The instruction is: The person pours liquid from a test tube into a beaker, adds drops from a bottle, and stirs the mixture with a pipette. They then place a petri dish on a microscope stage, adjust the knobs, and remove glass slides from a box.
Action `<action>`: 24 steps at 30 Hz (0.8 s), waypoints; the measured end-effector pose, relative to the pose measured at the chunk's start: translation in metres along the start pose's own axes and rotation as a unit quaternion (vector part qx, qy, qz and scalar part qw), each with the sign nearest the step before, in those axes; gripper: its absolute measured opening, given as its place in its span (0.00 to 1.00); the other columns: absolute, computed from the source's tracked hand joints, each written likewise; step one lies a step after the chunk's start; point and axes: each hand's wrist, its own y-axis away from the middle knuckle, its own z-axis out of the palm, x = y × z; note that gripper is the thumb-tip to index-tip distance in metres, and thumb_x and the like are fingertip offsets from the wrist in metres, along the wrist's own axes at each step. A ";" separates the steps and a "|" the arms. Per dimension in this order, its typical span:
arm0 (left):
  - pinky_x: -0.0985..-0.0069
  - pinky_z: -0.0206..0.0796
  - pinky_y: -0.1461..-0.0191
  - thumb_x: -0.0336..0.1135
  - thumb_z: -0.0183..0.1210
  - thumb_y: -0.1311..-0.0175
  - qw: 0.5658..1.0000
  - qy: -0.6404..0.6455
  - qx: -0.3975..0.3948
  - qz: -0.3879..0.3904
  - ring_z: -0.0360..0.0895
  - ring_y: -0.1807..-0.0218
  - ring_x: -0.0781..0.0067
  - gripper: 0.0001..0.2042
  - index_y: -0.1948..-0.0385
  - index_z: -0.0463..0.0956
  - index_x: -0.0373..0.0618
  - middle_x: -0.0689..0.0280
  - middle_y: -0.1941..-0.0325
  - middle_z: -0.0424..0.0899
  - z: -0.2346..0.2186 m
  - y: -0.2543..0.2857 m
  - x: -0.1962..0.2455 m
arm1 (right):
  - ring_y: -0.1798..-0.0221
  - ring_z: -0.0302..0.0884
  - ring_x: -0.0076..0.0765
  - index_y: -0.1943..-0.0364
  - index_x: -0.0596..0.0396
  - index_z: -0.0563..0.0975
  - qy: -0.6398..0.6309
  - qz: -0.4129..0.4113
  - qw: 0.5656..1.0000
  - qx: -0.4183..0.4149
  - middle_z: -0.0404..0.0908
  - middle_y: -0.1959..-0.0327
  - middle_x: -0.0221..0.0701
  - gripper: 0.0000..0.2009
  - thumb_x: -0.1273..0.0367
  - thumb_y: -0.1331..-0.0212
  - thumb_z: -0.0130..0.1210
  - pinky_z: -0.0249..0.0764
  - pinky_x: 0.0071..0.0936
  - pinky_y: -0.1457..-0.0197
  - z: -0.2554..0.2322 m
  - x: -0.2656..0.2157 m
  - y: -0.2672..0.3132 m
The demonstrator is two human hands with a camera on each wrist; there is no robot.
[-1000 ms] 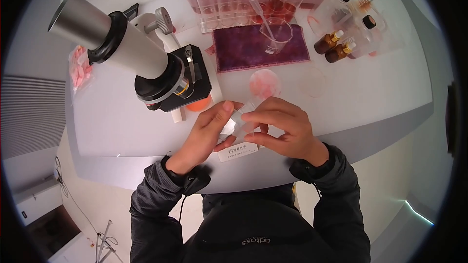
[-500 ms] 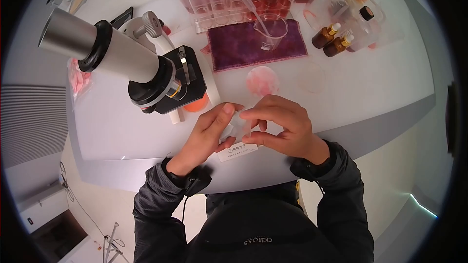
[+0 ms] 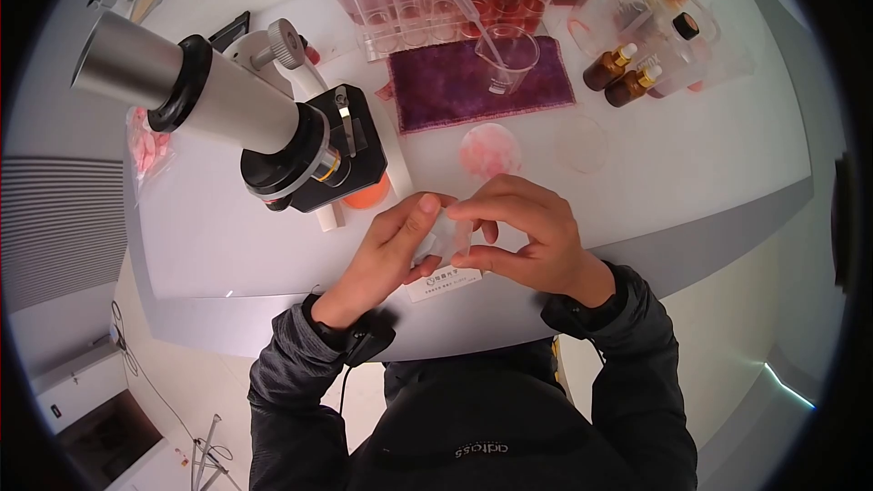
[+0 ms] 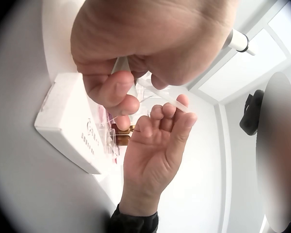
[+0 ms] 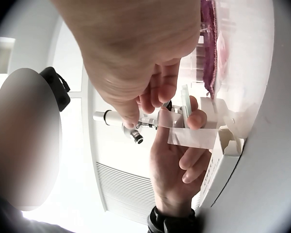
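Both hands were in on it, right above the near edge of the counter [image 3: 227,259]! The translucent piece [image 3: 447,236] sat squarely between them, off the surface, in touch with either side. The left grip [image 3: 389,241] had it pinched, thumb on top and fingers curled beneath, covering much of its left part. The right grip [image 3: 532,232] pinched the other side, forefinger at the far corner, thumb at the near one, tips set apart with the edge between them.

And here was the line that mattered: from the left wrist, its narrow edge slanted lengthwise from the left fingers across to the right fingertips. Neither hand was the nearer; both were on it, though the left seemed to have the deeper hold. The right wrist view showed a stiff, glassy strip [image 5: 185,101] by the left fingertips, with filmy sheet alongside; whether the two were joined, I couldn't tell.

Just under the hands lay the white box [image 3: 446,285], one end open. The microscope [image 3: 236,118] stood off to the left, a pink-stained disc [image 3: 491,151] just beyond the fingers.
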 end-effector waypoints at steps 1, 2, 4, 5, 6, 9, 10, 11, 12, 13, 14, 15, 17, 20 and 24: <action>0.92 0.54 0.80 0.56 0.36 0.22 1.000 0.002 -0.004 0.001 0.69 0.74 0.88 0.26 0.50 0.71 0.39 0.66 0.63 0.77 0.000 0.000 0.000 | 0.71 0.72 0.25 0.52 0.59 0.81 0.001 0.003 1.000 -0.003 0.79 0.67 0.31 0.23 0.73 0.57 0.74 0.69 0.21 0.72 0.000 0.000 0.000; 0.92 0.54 0.80 0.56 0.36 0.22 1.000 0.005 -0.008 0.002 0.69 0.74 0.88 0.26 0.50 0.71 0.39 0.66 0.63 0.77 -0.001 0.000 0.000 | 0.71 0.72 0.25 0.52 0.59 0.81 0.001 0.006 1.000 -0.006 0.79 0.67 0.31 0.23 0.73 0.57 0.74 0.69 0.21 0.72 0.001 0.000 0.000; 0.92 0.54 0.80 0.56 0.37 0.22 1.000 0.004 -0.003 -0.003 0.69 0.74 0.88 0.26 0.49 0.71 0.39 0.66 0.62 0.78 -0.001 0.001 0.000 | 0.72 0.71 0.25 0.52 0.59 0.81 0.022 -0.005 1.000 -0.002 0.79 0.67 0.31 0.23 0.73 0.57 0.73 0.68 0.21 0.72 0.002 -0.002 0.000; 0.92 0.54 0.80 0.56 0.37 0.22 1.000 0.003 0.000 -0.006 0.69 0.74 0.88 0.26 0.48 0.70 0.39 0.66 0.62 0.78 -0.001 0.001 -0.001 | 0.72 0.71 0.25 0.52 0.59 0.81 0.033 -0.011 0.999 0.001 0.79 0.66 0.31 0.23 0.73 0.57 0.73 0.68 0.21 0.72 0.002 -0.003 -0.001; 0.92 0.54 0.80 0.56 0.37 0.22 1.000 -0.002 0.012 -0.010 0.69 0.74 0.88 0.26 0.48 0.70 0.39 0.66 0.62 0.79 0.000 0.002 -0.001 | 0.71 0.73 0.25 0.51 0.57 0.81 0.045 -0.026 0.999 0.006 0.79 0.66 0.30 0.23 0.73 0.57 0.72 0.69 0.20 0.72 0.001 -0.003 -0.002; 0.90 0.57 0.76 0.57 0.39 0.23 0.999 -0.003 0.032 -0.030 0.68 0.73 0.87 0.27 0.46 0.71 0.39 0.67 0.63 0.77 0.002 0.002 0.001 | 0.69 0.77 0.26 0.50 0.54 0.81 0.063 -0.054 0.996 0.037 0.81 0.64 0.29 0.23 0.73 0.56 0.71 0.73 0.20 0.70 -0.002 -0.005 -0.006; 0.88 0.59 0.72 0.58 0.41 0.24 0.999 0.008 0.030 -0.040 0.67 0.73 0.86 0.27 0.46 0.72 0.39 0.69 0.64 0.75 0.003 0.003 0.005 | 0.67 0.78 0.27 0.51 0.54 0.81 0.057 -0.053 0.995 0.055 0.82 0.63 0.30 0.23 0.73 0.56 0.70 0.74 0.21 0.69 -0.003 -0.005 -0.006; 0.86 0.61 0.69 0.59 0.42 0.25 0.998 0.019 0.027 -0.051 0.66 0.72 0.85 0.28 0.46 0.72 0.40 0.70 0.65 0.74 0.003 0.003 0.007 | 0.66 0.80 0.28 0.52 0.54 0.81 0.051 -0.052 0.995 0.072 0.82 0.62 0.30 0.22 0.73 0.57 0.70 0.75 0.22 0.68 -0.003 -0.005 -0.006; 0.86 0.61 0.69 0.59 0.42 0.25 0.998 0.016 0.027 -0.048 0.66 0.73 0.85 0.28 0.46 0.72 0.40 0.70 0.66 0.73 0.003 0.003 0.007 | 0.64 0.80 0.30 0.53 0.55 0.80 0.052 -0.044 0.996 0.064 0.82 0.60 0.33 0.22 0.75 0.58 0.70 0.76 0.23 0.67 -0.004 -0.005 -0.005; 0.87 0.60 0.69 0.59 0.42 0.25 0.998 0.014 0.027 -0.045 0.67 0.73 0.84 0.28 0.45 0.72 0.40 0.70 0.66 0.73 0.003 0.003 0.007 | 0.62 0.80 0.33 0.54 0.57 0.80 0.053 -0.036 0.996 0.055 0.81 0.58 0.36 0.22 0.76 0.58 0.70 0.77 0.24 0.65 -0.005 -0.006 -0.003; 0.87 0.60 0.70 0.59 0.42 0.25 0.999 0.012 0.027 -0.043 0.67 0.73 0.84 0.28 0.45 0.72 0.40 0.70 0.67 0.73 0.002 0.003 0.006 | 0.60 0.80 0.35 0.54 0.59 0.79 0.054 -0.028 0.997 0.047 0.81 0.56 0.39 0.22 0.77 0.58 0.70 0.78 0.25 0.64 -0.005 -0.006 -0.002; 0.87 0.56 0.73 0.58 0.41 0.24 0.999 0.004 0.028 -0.036 0.66 0.76 0.85 0.28 0.46 0.72 0.38 0.69 0.68 0.74 0.003 0.003 0.006 | 0.60 0.81 0.35 0.54 0.59 0.79 0.068 -0.039 0.996 0.043 0.81 0.57 0.39 0.22 0.78 0.59 0.70 0.78 0.25 0.64 -0.004 -0.005 -0.002; 0.87 0.50 0.81 0.55 0.37 0.22 0.999 -0.010 0.030 -0.023 0.65 0.80 0.86 0.27 0.48 0.70 0.36 0.68 0.71 0.76 0.004 0.002 0.005 | 0.60 0.81 0.36 0.54 0.59 0.79 0.096 -0.062 0.993 0.036 0.81 0.57 0.38 0.22 0.79 0.60 0.70 0.78 0.26 0.65 -0.004 -0.003 -0.003; 0.88 0.50 0.81 0.55 0.37 0.22 0.999 -0.012 0.031 -0.024 0.65 0.81 0.86 0.26 0.50 0.71 0.37 0.68 0.72 0.76 0.004 0.002 0.005 | 0.61 0.81 0.35 0.55 0.59 0.80 0.108 -0.072 0.991 0.034 0.81 0.58 0.37 0.23 0.80 0.61 0.70 0.78 0.26 0.65 -0.004 -0.002 -0.004; 0.87 0.50 0.81 0.56 0.37 0.22 0.999 -0.004 0.039 -0.022 0.65 0.81 0.86 0.27 0.49 0.71 0.37 0.68 0.73 0.76 0.005 0.002 0.005 | 0.61 0.81 0.36 0.56 0.59 0.80 0.109 -0.078 0.990 0.036 0.81 0.59 0.37 0.22 0.80 0.61 0.70 0.78 0.25 0.65 -0.004 -0.002 -0.005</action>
